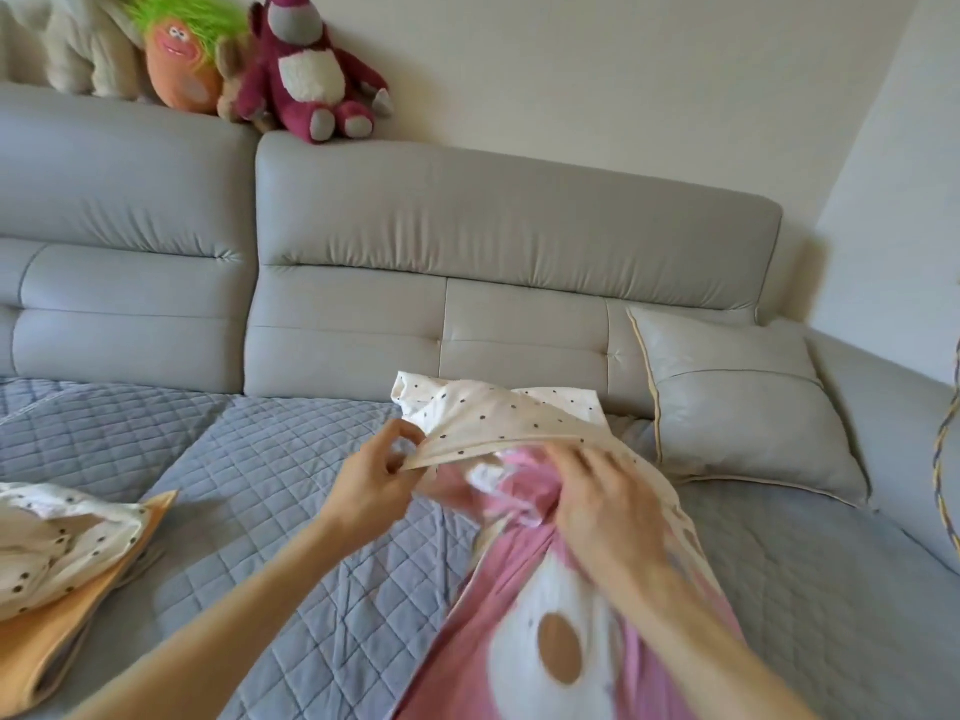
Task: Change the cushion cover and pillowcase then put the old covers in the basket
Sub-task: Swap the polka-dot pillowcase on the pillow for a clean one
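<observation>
A pink cushion (524, 605) with a white and orange pattern lies in front of me on the sofa seat. A white dotted cover (498, 413) is drawn over its far end. My left hand (371, 480) pinches the open hem of that cover. My right hand (608, 504) lies on the pink cushion at the mouth of the cover, fingers spread and partly under the cover's edge. At the left edge lies another white dotted cover (57, 543) on top of an orange cover (67, 621).
A grey quilted mat (270, 475) covers the sofa seat. A grey cushion (743, 402) leans in the right corner against the grey backrest (467, 241). Plush toys (306, 70) sit on top of the backrest. A braided rim (948, 459) shows at the right edge.
</observation>
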The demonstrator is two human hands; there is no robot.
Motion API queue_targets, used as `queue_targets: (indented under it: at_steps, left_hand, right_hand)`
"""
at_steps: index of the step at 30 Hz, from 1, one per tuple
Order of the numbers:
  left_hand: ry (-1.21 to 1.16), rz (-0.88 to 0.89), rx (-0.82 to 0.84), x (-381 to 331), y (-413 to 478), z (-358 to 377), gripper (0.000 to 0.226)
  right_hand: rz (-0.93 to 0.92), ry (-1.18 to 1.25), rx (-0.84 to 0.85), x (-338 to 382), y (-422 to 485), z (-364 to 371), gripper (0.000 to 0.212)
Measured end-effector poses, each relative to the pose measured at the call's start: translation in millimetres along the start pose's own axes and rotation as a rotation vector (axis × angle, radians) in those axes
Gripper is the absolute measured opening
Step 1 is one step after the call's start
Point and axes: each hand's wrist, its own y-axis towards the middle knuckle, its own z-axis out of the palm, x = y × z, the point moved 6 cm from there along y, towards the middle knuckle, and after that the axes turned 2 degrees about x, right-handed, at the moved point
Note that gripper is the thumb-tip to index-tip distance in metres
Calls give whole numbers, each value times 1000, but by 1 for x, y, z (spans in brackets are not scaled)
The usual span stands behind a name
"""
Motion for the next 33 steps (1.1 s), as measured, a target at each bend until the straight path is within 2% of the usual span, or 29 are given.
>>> queue_targets:
  at_steps: [2, 4, 6, 8, 11, 14, 16, 17, 19, 20, 21, 22, 24, 26, 28, 30, 33]
  left_hand:
    - [306, 64, -1, -9, -6, -4, 28]
    - [343, 168, 106, -33, -26, 19, 20]
    - [354, 264, 262, -53, -58, 57, 25]
    - [443, 281, 345, -46, -73, 83, 21]
    - [465, 61, 187, -2, -61, 64, 19]
    - [540, 128, 80, 8, -60, 43, 17]
    - [557, 256, 67, -5, -61, 43, 17]
    - [576, 307, 48, -13, -58, 43, 17]
    - [610, 358, -15, -28, -43, 43, 21]
    - [629, 350, -35, -34, -32, 45, 25]
    - [662, 324, -40, -40, -20, 48, 29]
    - [709, 311, -37, -48, -8, 53, 35]
    - [831, 384, -13, -66, 15, 67, 50]
    - [958, 440, 90, -77, 37, 86, 65]
    - [1090, 429, 293, -77, 62, 108, 63]
    - [1176, 336, 517, -77, 84, 123, 52]
    - [1216, 55, 762, -91, 104, 129, 62]
  right_hand:
    - [61, 23, 7, -23, 23, -6, 39]
    - [116, 1, 40, -28, 30, -1, 30]
    - [176, -40, 92, -25, 21, 11, 26]
    - [245, -31, 239, -11, -3, 31, 46]
    - [304, 117, 524, 18, -38, 56, 83]
    - [273, 398, 610, 33, -43, 48, 94]
    - [330, 710, 673, 22, -41, 30, 87]
    - [402, 870, 680, 11, -42, 21, 75]
    - [601, 1038, 473, -32, -44, 5, 46]
    - [690, 966, 350, -60, -50, 0, 40]
    - [759, 859, 281, -84, -57, -5, 47]
    - [811, 723, 289, -104, -67, -8, 63]
    - [942, 549, 429, -133, -93, -10, 101]
    - [1158, 660, 613, -149, -129, -3, 130]
    - [1239, 778, 750, -148, -150, 3, 142]
    - [1221, 825, 782, -146, -157, 11, 135]
    - [1255, 923, 714, -144, -155, 19, 103]
